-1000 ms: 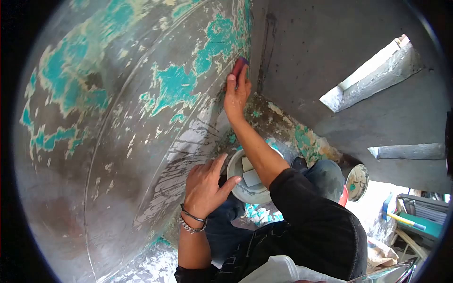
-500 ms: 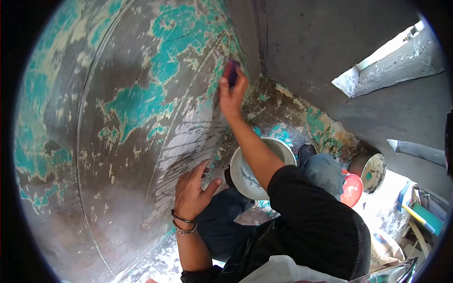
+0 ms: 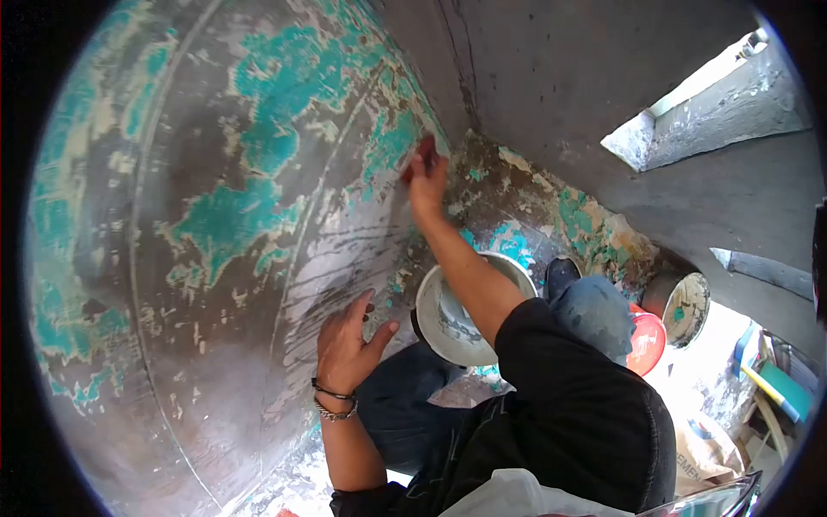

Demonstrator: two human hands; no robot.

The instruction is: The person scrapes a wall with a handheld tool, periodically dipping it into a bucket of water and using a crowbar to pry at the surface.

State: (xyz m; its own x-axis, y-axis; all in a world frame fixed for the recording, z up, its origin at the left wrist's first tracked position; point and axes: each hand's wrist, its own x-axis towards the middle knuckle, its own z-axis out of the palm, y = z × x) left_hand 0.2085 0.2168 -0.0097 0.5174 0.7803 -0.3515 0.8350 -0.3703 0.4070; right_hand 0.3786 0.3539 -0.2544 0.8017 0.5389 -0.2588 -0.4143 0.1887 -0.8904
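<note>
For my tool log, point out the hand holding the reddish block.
The right hand grips the block at the green-patched wall; the braceleted left hand shows nothing in its grasp.

Daylight glares white through the slanted opening (image 3: 702, 86) at the upper right, leaving the grey wall (image 3: 551, 77) around it dim, and the floor (image 3: 702, 366) at the lower right is washed out almost to blankness. A pale sheen lies low on the patchy painted wall (image 3: 220, 379). The right hand (image 3: 428, 188) and the reddish block (image 3: 427, 148) in it look slightly soft, and the wide lens bows the scene towards black, rounded borders with a bluish fringe.
</note>
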